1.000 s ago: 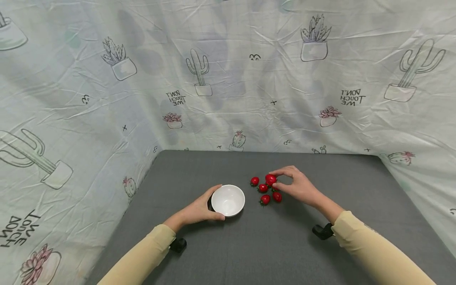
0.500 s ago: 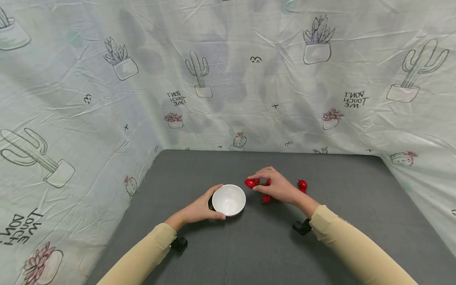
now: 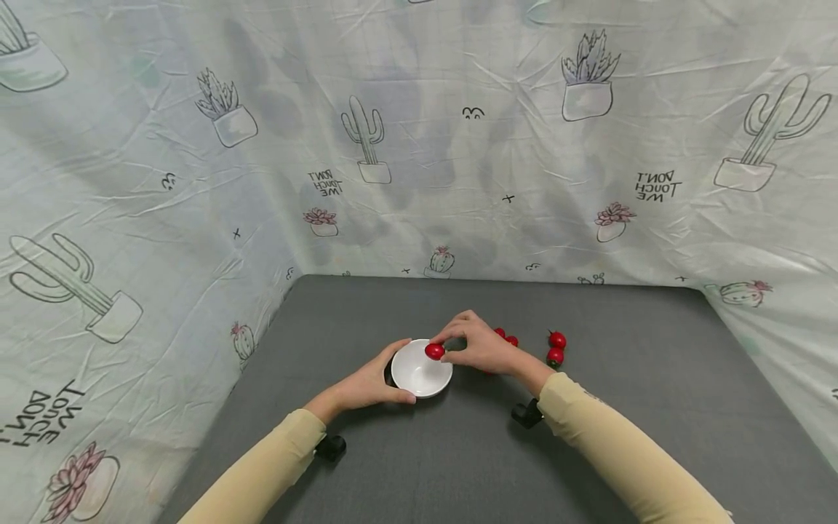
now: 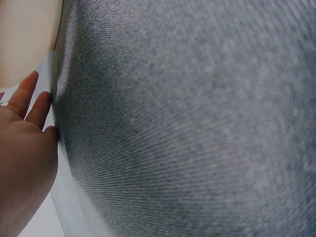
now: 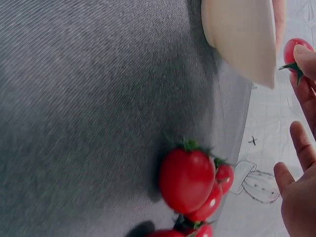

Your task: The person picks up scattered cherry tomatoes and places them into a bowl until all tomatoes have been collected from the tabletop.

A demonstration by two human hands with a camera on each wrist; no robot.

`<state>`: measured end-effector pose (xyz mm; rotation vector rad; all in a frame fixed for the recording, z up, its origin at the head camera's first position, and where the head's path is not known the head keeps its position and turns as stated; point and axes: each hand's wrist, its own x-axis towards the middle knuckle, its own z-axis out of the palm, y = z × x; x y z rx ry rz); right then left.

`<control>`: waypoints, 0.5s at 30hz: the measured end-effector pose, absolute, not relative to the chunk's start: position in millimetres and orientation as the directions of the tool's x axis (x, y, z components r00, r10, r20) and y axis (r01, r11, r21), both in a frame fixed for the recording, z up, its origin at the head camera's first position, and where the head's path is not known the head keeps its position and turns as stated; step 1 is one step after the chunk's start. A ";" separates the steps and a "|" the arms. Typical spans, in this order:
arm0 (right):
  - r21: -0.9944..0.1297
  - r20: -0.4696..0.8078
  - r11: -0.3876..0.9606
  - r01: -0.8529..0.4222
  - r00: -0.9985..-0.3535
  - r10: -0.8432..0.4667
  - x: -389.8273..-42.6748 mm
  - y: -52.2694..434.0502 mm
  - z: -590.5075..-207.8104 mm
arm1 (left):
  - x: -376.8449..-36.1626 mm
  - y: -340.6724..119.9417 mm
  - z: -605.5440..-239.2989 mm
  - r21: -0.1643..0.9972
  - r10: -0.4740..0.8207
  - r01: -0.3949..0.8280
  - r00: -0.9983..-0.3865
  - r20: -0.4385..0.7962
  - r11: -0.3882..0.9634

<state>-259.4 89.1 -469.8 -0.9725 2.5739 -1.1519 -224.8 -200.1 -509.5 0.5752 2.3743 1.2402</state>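
Note:
A white bowl [image 3: 415, 375] stands on the grey table, and my left hand [image 3: 363, 382] holds it by its left side, thumb and fingers around the wall. My right hand [image 3: 481, 346] pinches a red cherry tomato [image 3: 435, 351] between thumb and fingertips over the bowl's right part. In the right wrist view the pinched tomato [image 5: 297, 49] shows its green calyx and hangs above the bowl's rim. The left wrist view catches part of the left hand [image 4: 27, 148] beside the pale bowl [image 4: 27, 39].
Two tomatoes [image 3: 556, 349] lie together right of the right hand. More tomatoes [image 3: 506, 337] lie behind it, partly hidden; a large one [image 5: 186, 178] is close to the right wrist camera. A printed cactus cloth [image 3: 419, 160] hangs behind the grey table [image 3: 393, 466].
My right hand has moved left from the group of tomatoes to the bowl, carrying one tomato. Two tomatoes on the right have come into sight. The left hand stays on the bowl.

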 end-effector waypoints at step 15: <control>-0.597 0.117 0.536 -0.598 -0.725 -0.678 -257.9 71.2 -475.1 | -222.8 -198.3 -504.6 0.820 0.528 0.193 -0.836 -0.150 0.538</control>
